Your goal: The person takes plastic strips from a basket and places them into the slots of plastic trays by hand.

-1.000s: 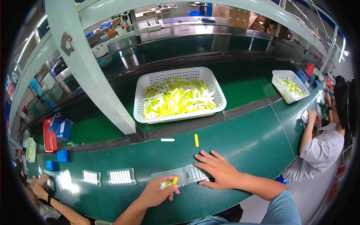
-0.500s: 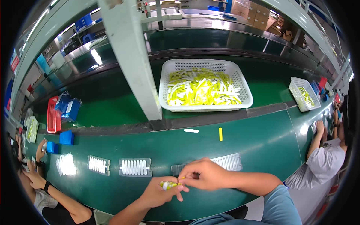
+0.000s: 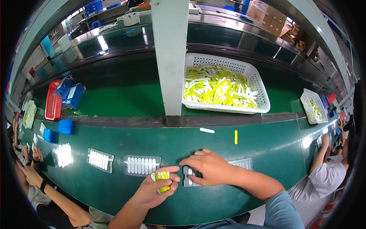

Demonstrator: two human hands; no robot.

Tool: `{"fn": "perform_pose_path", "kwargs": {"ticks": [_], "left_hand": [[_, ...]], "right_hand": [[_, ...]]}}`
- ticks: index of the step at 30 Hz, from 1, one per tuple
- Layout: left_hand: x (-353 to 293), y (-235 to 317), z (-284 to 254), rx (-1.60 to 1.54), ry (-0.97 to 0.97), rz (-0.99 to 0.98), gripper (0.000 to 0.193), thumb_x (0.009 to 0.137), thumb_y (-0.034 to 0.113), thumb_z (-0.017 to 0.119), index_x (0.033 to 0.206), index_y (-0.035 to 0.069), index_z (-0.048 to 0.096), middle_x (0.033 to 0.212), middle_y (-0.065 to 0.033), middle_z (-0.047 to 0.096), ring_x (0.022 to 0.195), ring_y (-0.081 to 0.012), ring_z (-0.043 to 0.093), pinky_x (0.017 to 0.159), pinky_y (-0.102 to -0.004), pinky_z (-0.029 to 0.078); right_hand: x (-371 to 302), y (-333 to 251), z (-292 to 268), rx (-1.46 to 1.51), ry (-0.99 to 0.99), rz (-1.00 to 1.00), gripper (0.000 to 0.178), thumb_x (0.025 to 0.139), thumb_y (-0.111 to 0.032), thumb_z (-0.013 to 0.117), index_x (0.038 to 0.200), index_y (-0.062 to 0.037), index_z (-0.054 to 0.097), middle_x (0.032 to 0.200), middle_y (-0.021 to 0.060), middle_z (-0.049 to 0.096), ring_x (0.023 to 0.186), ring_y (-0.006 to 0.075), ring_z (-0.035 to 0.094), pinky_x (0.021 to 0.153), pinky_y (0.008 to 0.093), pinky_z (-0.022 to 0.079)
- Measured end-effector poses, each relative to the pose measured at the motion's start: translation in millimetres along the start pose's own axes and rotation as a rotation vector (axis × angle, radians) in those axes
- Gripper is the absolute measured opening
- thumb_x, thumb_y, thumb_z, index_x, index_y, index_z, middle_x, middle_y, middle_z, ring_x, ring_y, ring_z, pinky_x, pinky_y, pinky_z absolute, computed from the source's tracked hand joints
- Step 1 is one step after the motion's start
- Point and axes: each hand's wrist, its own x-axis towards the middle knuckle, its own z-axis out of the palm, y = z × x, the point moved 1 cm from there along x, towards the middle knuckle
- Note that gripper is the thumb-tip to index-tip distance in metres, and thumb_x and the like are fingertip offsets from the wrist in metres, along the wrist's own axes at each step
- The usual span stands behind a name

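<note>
My left hand [image 3: 157, 189] is closed around a small bunch of yellow and white plastic strips [image 3: 162, 181], in front of my body. To its right, my right hand [image 3: 207, 168] reaches over a clear blister tray [image 3: 185, 181], its fingers and thumb curled about a white strip [image 3: 190, 172] lying in the tray's left end. The hand hides much of that tray. A second clear tray [image 3: 244, 163] shows beyond my right forearm. Left of my hands lie a tray filled with white strips [image 3: 142, 165] and a smaller-looking filled tray [image 3: 100, 160].
A loose white strip [image 3: 207, 130] and a yellow strip [image 3: 236, 137] lie farther out. Behind them stands a white basket [image 3: 263, 105] heaped with strips, beside a pale post [image 3: 171, 57]. Blue boxes [image 3: 65, 126] and a red basket [image 3: 53, 100] stand left. Other people sit at both sides.
My right hand has left my left hand and moved right, onto the tray, with a white strip now beneath its fingers. My left hand has turned, showing the bunch more. The view has shifted left.
</note>
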Motion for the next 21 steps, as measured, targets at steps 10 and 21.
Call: {"fn": "perform_pose_path", "kwargs": {"ticks": [10,21], "left_hand": [[2.3,-10.5,7.7,0.321,-0.156,-0.148,0.039,0.104,0.006,0.055,0.141,-0.003,0.05,0.125,-0.0201,0.065,0.092,-0.0239,0.072,0.055,-0.0281,0.045],[0.9,-17.0,18.0,0.56,-0.184,0.006,0.061,0.103,0.002,0.055,0.155,0.007,0.024,0.124,-0.0203,0.064,0.099,-0.0301,0.073,0.05,-0.0252,0.042]], "right_hand": [[-8.7,-17.2,-12.3,0.321,0.241,-0.051,0.019,0.085,-0.019,0.076,0.101,-0.0105,0.069,0.078,0.0032,0.061,0.066,0.024,0.061,0.07,0.0369,0.048],[-15.8,-22.2,4.5,0.511,0.051,0.13,0.016,0.087,-0.019,0.076,0.099,-0.0105,0.074,0.073,0.0049,0.058,0.063,0.0228,0.059,0.057,0.0375,0.046]]}}
